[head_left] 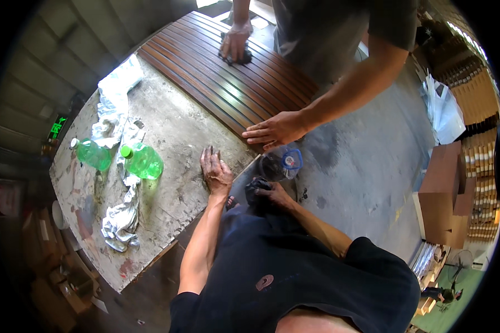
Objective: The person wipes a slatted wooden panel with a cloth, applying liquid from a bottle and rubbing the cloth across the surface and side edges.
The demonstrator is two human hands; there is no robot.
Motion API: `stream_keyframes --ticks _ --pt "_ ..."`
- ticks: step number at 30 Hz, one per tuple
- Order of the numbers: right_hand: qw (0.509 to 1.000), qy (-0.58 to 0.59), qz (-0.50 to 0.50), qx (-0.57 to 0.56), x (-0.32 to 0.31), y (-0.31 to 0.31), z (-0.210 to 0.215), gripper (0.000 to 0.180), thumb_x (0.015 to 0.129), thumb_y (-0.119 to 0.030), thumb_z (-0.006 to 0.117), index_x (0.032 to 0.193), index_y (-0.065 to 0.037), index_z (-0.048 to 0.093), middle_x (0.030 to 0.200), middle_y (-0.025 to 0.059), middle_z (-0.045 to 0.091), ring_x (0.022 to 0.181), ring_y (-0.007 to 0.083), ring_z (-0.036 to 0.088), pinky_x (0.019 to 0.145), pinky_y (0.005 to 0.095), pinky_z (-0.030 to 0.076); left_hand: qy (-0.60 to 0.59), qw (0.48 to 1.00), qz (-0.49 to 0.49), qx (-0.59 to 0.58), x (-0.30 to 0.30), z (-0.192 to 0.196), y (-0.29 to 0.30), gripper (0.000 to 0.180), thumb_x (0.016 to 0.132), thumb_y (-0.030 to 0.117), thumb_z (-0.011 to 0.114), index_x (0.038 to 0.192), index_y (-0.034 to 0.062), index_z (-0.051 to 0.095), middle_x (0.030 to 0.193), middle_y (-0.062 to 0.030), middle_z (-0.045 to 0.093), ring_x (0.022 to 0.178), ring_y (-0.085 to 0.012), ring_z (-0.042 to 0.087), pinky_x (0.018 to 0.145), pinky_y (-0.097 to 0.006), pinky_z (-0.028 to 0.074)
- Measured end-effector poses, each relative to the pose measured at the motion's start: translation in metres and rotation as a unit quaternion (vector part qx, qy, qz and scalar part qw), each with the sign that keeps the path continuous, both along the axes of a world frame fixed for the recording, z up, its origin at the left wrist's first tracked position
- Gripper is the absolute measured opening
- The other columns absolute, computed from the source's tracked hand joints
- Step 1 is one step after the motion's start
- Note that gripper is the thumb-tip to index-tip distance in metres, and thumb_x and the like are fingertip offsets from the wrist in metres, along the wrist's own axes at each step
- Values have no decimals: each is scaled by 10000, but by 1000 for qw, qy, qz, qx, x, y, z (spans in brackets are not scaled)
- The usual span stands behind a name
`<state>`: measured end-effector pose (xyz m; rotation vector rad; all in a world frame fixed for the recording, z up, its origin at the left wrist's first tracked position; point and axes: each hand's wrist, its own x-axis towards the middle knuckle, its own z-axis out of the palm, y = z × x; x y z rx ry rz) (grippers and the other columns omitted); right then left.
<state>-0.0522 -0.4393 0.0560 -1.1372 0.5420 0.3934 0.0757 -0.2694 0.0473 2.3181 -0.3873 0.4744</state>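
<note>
My left hand [215,171] rests flat on the worn table, fingers stretched out and darkened with stain, holding nothing. In front of my body, my right hand [276,195] is closed around a black rag [256,191]. Just beyond that rag is a clear plastic container [280,162] with a blue rim and dark contents. A brown slatted wooden panel [205,61] lies across the far part of the table. Across from me, a person presses a dark rag [243,57] on the panel with one hand [236,40]; their other hand [278,129] lies at its near corner.
On the table [175,191] stand two green-tinted bottles, one white-capped [94,154] and one green-capped [143,161]. Crumpled white cloth [122,219] stretches along its left side. Cardboard boxes [440,191] and a plastic bag [443,111] are off to the right.
</note>
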Motion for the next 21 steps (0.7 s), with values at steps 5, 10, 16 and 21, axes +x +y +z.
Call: stream_keyframes --ticks 5,10,16,21 --pt "999 15 36 15 24 -9 26 207 880 -53 671 1062 36 631 891 83 664 742 186 642 637 325 547 21 1000 14 -3 -2 6 -1 399 805 -7 526 1199 -53 569 1335 -254 518 1288 -430 447 1108 -503 356" --pt "997 34 63 33 40 -28 37 204 893 -72 668 1061 35 625 846 89 644 734 208 645 578 365 561 20 999 31 5 -1 9 -4 364 809 -1 520 1162 -45 593 1322 -248 530 1272 -423 465 1097 -499 368" --pt "996 -7 89 -11 52 -60 33 199 895 -83 669 1058 23 629 846 97 647 726 212 653 599 368 568 42 998 37 19 -3 2 -4 430 779 -17 557 1207 -49 588 1362 -235 514 1305 -418 445 1119 -485 358" --pt "987 -34 154 -43 57 -88 13 250 903 -134 657 1082 40 650 922 85 683 792 165 649 737 306 542 40 997 49 32 -4 5 -7 365 819 -30 540 1179 -42 598 1347 -217 531 1294 -397 460 1107 -479 372"
